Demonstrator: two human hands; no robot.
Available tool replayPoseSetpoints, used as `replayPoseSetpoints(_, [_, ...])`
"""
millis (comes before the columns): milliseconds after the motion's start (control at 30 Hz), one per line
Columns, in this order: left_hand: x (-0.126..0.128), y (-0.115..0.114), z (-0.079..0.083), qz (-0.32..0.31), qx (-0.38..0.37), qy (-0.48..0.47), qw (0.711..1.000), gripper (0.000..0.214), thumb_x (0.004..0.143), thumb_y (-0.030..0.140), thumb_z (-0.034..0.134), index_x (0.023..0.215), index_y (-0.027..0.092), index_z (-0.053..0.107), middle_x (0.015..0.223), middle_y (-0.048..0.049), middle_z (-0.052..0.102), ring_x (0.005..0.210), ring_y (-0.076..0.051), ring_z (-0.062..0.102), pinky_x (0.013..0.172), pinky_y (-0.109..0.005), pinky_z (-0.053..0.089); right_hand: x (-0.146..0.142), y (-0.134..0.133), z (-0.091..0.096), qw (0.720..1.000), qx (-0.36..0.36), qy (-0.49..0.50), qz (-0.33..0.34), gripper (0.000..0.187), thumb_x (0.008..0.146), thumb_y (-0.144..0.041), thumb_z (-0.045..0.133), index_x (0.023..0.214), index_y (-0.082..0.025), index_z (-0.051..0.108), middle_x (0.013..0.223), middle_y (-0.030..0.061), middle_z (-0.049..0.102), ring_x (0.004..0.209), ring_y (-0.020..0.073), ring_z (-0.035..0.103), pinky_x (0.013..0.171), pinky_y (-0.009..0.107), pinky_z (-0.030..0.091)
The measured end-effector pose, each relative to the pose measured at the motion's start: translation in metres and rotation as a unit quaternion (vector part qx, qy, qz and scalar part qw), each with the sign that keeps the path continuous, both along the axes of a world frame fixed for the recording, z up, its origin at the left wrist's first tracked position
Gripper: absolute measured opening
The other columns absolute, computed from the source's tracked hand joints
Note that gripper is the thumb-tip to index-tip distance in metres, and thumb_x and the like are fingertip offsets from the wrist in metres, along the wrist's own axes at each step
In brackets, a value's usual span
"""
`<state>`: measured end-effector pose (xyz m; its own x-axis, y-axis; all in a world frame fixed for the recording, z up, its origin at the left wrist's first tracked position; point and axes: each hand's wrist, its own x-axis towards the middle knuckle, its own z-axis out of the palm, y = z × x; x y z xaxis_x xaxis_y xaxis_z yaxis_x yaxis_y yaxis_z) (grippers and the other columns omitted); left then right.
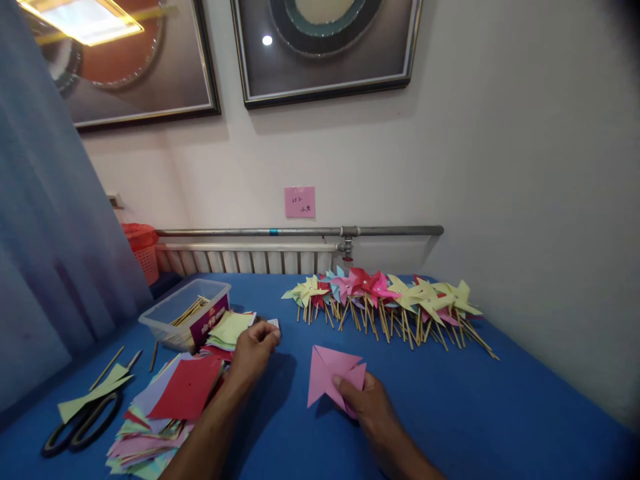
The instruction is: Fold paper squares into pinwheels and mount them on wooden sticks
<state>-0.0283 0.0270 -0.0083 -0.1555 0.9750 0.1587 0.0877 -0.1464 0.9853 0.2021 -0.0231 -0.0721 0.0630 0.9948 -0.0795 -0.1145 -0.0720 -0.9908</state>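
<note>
My right hand (370, 407) grips a pink paper square (333, 370) by its lower right part, thumb on top. Slits run into the square from its corners. My left hand (255, 343) is over the table with thumb and fingers pinched together; whatever they hold, if anything, is too small to make out. Just beyond those fingers lies a small white printed box (273, 323), partly hidden. Beside the same hand are yellow-green paper squares (230, 328). Under and left of my left forearm spreads a pile of coloured paper squares (185, 390), a red one on top.
Finished paper pinwheels (367, 283) on sticks lie in a row at the back right. A clear plastic box (187, 310) holds thin sticks. Black-handled scissors (85, 423) lie at left under pale green paper strips (95, 393). A blue curtain (40, 233) hangs at left.
</note>
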Motion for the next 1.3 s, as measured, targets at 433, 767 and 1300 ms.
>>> replayPoseSetpoints(433, [-0.009, 0.002, -0.009, 0.056, 0.044, 0.199, 0.977, 0.02, 0.083, 0.035, 0.063, 0.073, 0.019, 0.07, 0.064, -0.0003, 0.063, 0.064, -0.018, 0.055, 0.064, -0.027, 0.036, 0.001, 0.001, 0.005, 0.999, 0.004, 0.05, -0.019, 0.045, 0.069, -0.05, 0.083, 0.098, -0.016, 0.075, 0.086, 0.0079, 0.081, 0.082, 0.0297, 0.075, 0.074, 0.035, 0.058])
replayPoseSetpoints(767, [-0.037, 0.001, -0.001, 0.128, 0.008, 0.597, 0.792, 0.031, 0.098, 0.023, 0.05, 0.087, 0.018, 0.078, 0.104, -0.0137, 0.072, 0.1, -0.027, 0.062, 0.079, -0.033, 0.038, -0.002, 0.0, 0.003, 0.999, 0.007, 0.044, -0.012, 0.042, 0.07, -0.051, 0.082, 0.095, -0.017, 0.076, 0.085, 0.0069, 0.081, 0.077, 0.0276, 0.074, 0.071, 0.034, 0.056])
replayPoseSetpoints(1300, [0.057, -0.043, -0.014, -0.076, 0.018, 0.081, 0.994, 0.015, 0.078, 0.034, 0.066, 0.077, 0.018, 0.066, 0.067, 0.0027, 0.06, 0.062, -0.014, 0.053, 0.061, -0.025, 0.039, -0.004, 0.002, -0.007, 0.998, 0.018, 0.068, -0.002, 0.055, 0.068, -0.054, 0.085, 0.106, -0.016, 0.076, 0.089, 0.01, 0.082, 0.086, 0.0312, 0.076, 0.077, 0.039, 0.061])
